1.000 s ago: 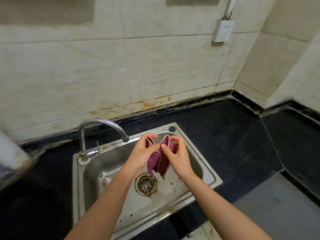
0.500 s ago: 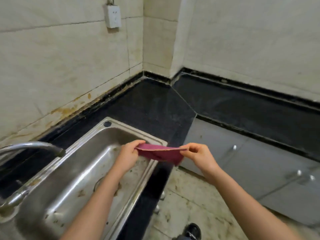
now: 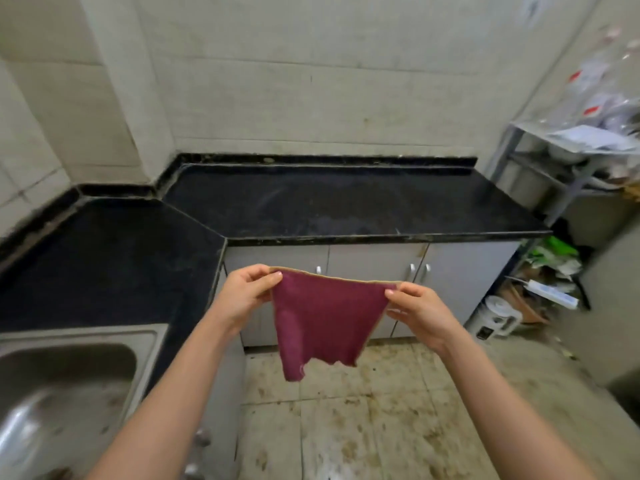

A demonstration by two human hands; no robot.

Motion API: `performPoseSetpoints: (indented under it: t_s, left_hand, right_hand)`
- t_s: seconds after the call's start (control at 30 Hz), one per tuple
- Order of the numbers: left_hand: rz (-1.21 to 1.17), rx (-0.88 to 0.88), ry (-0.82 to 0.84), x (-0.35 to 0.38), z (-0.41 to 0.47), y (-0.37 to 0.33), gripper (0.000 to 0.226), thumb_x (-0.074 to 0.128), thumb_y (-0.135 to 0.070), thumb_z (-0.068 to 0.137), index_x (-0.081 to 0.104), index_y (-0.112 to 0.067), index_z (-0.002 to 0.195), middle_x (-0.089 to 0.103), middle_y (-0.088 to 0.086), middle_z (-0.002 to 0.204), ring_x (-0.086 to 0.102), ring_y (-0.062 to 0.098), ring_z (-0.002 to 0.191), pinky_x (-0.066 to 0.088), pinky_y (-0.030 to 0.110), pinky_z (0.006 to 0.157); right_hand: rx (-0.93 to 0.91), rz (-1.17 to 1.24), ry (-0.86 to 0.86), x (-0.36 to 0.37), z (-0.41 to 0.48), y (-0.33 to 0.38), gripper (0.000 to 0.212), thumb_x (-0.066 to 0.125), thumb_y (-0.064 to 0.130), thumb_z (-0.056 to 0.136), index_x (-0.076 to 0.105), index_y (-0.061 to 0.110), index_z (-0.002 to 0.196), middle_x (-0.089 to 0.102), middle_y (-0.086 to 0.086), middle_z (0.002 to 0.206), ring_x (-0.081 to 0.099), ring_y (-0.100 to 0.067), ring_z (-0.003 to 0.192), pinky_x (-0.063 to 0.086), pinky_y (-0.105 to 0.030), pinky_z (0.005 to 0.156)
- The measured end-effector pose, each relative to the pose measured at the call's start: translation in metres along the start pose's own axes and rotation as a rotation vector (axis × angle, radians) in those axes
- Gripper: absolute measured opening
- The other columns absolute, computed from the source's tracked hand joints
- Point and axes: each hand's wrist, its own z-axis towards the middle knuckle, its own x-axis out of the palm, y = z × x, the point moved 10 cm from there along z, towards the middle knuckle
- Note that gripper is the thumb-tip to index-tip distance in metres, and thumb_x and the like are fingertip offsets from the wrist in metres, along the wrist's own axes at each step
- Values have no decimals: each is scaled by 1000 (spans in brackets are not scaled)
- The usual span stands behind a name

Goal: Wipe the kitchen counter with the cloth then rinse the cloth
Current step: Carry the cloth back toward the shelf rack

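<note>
Black L-shaped stone counter [image 3: 346, 206] along far and left walls, over grey cabinet doors [image 3: 464, 268]; stainless steel sink [image 3: 86, 336] set in it at near left. Maroon square cloth with tan edging [image 3: 325, 317], hung spread in mid-air above dirty tiled floor [image 3: 381, 427], touching neither counter nor sink. Left hand [image 3: 242, 296] and right hand [image 3: 419, 310], thumb and fingers of each pinched on one top corner of cloth.

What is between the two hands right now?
In the head view, the purple cloth hangs spread between the left hand and the right hand, each pinching a top corner.
</note>
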Motion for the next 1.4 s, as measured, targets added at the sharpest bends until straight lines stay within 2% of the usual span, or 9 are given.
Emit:
performPoseSetpoints:
  t_s: [0.13, 0.23, 0.37, 0.57, 0.7, 0.8, 0.93, 1.2, 1.4]
  left_hand:
    - [-3, -31, 34, 55, 15, 17, 15, 53, 0, 87, 61, -8, 77, 66, -3, 61, 61, 8, 55, 51, 19, 54]
    - [26, -72, 95, 95, 26, 32, 16, 53, 0, 88, 63, -8, 79, 66, -3, 60, 61, 10, 54, 52, 20, 53]
    - [66, -128, 210, 147, 42, 51, 15, 52, -1, 89, 64, -7, 82, 64, -3, 59, 59, 10, 52, 51, 21, 54]
    - [102, -210, 432, 219, 54, 78, 14, 53, -3, 89, 65, -7, 84, 65, 0, 64, 60, 8, 55, 52, 21, 59]
    - [157, -231, 584, 256, 71, 83, 14, 54, -2, 89, 64, -7, 81, 62, 2, 63, 57, 13, 58, 50, 22, 59]
    - [164, -214, 694, 280, 86, 75, 15, 54, -1, 88, 61, -6, 76, 61, -1, 57, 57, 9, 52, 49, 19, 55]
    - [183, -171, 823, 303, 105, 65, 13, 55, -1, 88, 62, -4, 77, 61, 3, 63, 58, 8, 54, 48, 20, 56]
    - [262, -94, 892, 351, 118, 74, 23, 60, -6, 86, 64, -16, 66, 60, -13, 52, 54, -4, 55, 39, 6, 53]
    - [278, -111, 1007, 419, 108, 75, 19, 60, -10, 87, 66, -16, 70, 61, -9, 61, 54, 8, 65, 40, 24, 69]
  right_hand:
    - [18, 44, -91, -57, -11, -9, 24, 58, 10, 85, 65, 17, 63, 68, 6, 65, 63, -5, 60, 42, -26, 72]
    - [23, 84, -131, -90, -25, -13, 22, 75, 39, 63, 71, 18, 59, 68, 6, 63, 64, -4, 58, 49, -20, 65]
    - [30, 117, -332, -145, -39, -28, 26, 53, 11, 90, 62, 12, 65, 64, 7, 53, 59, -2, 50, 46, -18, 57]
    - [39, 85, -605, -204, -78, -51, 23, 56, 6, 88, 60, 13, 66, 58, 7, 52, 53, -2, 49, 38, -23, 64]
    - [51, 99, -719, -221, -94, -54, 21, 57, 2, 86, 59, 8, 66, 49, 0, 53, 44, -5, 46, 40, -19, 57]
    - [53, 113, -824, -230, -101, -47, 27, 58, 3, 86, 59, 13, 61, 50, -3, 57, 44, -5, 45, 41, -13, 51]
    - [42, 96, -967, -230, -112, -31, 27, 59, 2, 85, 57, 14, 61, 54, 1, 56, 49, -9, 54, 40, -18, 57]
    - [40, 80, -1173, -245, -135, -27, 23, 59, 3, 86, 55, 13, 65, 62, 9, 57, 54, -9, 68, 38, -24, 66]
    - [-5, 131, -1233, -291, -161, -26, 19, 60, 5, 85, 58, 12, 67, 64, 7, 64, 56, -11, 73, 40, -24, 68]
